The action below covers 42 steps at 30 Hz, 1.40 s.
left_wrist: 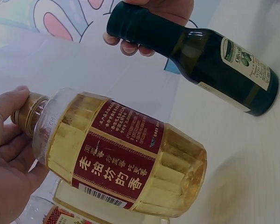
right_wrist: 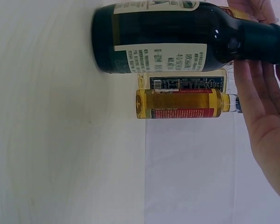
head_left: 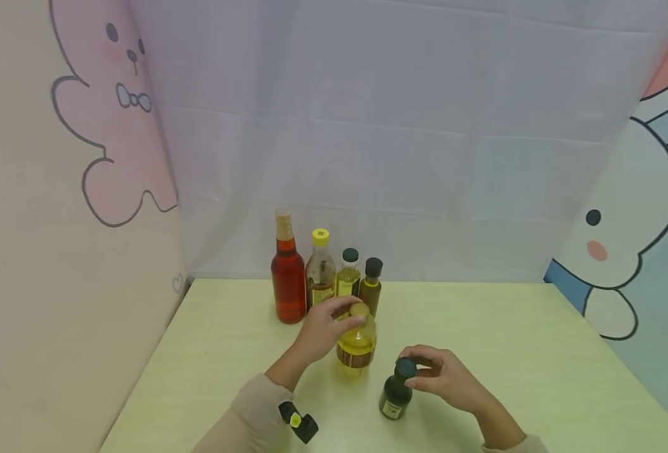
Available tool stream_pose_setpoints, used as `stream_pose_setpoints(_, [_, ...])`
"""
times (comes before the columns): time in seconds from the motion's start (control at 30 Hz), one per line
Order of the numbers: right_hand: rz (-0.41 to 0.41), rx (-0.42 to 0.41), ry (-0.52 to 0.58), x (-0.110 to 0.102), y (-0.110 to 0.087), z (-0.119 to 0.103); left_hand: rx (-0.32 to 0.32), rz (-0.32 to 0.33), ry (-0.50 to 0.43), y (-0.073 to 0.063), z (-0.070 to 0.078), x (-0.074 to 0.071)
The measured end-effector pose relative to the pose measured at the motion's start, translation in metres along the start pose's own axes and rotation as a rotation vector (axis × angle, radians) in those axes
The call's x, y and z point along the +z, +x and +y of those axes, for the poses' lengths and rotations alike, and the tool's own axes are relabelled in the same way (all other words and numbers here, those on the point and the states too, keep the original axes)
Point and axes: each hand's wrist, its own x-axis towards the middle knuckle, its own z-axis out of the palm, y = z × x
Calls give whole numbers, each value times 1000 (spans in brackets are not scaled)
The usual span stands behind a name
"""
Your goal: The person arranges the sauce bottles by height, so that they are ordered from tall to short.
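Observation:
My left hand (head_left: 323, 328) pinches the gold cap of a squat clear bottle of yellow cooking oil (head_left: 356, 345). That bottle's dark red label (left_wrist: 114, 156) faces the left wrist camera. To the right and nearer to me, my right hand (head_left: 446, 379) grips a dark green olive oil bottle (head_left: 396, 396) by its capped neck, thumb on one side and fingers on the other. Its cream label (left_wrist: 245, 60) shows olives in the left wrist view. The olive oil bottle leans slightly, its cap toward the right in the head view.
Behind the cooking oil stand a tall red bottle (head_left: 288, 283), a yellow-capped bottle (head_left: 320, 270), a small green-capped bottle (head_left: 348, 277) and a slim dark-capped bottle (head_left: 371, 290). The pale table (head_left: 481, 327) meets a white curtain (head_left: 396, 157) at the back, with printed cartoon panels at both sides.

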Motion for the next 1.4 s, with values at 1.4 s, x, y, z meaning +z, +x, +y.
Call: stream_pose_setpoints(1.4, [-1,23,-1,-3,-1,2,68,-19,54,55,1,50])
